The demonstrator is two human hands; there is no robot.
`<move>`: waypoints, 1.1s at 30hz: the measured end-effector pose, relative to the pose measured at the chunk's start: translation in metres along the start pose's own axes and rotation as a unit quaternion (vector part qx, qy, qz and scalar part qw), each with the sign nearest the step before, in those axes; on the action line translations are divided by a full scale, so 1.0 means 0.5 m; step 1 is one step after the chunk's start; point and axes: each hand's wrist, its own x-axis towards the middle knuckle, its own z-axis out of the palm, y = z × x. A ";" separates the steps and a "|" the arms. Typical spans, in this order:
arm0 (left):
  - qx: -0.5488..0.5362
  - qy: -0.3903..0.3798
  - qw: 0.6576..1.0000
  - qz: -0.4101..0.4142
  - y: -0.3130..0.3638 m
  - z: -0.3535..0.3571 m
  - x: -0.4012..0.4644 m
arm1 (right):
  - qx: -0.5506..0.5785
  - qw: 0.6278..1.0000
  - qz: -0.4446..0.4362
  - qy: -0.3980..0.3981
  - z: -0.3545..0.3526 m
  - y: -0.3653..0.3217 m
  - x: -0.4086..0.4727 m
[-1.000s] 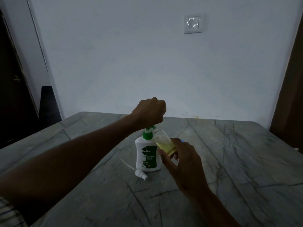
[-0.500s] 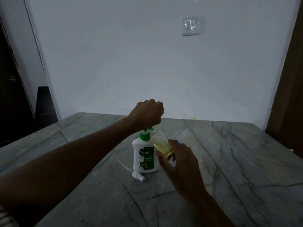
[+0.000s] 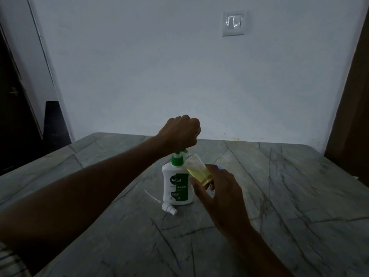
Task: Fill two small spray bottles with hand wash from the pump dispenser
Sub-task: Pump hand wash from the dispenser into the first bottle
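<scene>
While my left hand (image 3: 182, 132) sits curled in a fist on top of the green pump (image 3: 178, 157), its underside bears on the pump head; how the fingers lie beneath I cannot tell. The dispenser (image 3: 176, 186) stands upright on the table (image 3: 279, 196), near the middle, white with a green label facing me. My right hand (image 3: 221, 193) pinches a small clear bottle (image 3: 197, 169) between thumb and fingers, gripping it round its lower part. The bottle is tilted, its open mouth up against the pump's spout, its base toward my palm. Yellow liquid fills roughly the lower half of it. Bottle and dispenser are touching or just beside each other at the spout; the exact contact is hidden by my left hand. A white spray cap (image 3: 168, 208) with its thin dip tube lies flat on the table just in front of the dispenser, to its left. A switch plate (image 3: 233, 23) is fixed to the wall (image 3: 159, 66) behind. Lighting is dim.
</scene>
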 end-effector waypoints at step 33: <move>0.006 0.012 1.000 0.011 0.001 0.008 -0.012 | 0.005 1.000 -0.001 0.005 0.001 -0.004 -0.007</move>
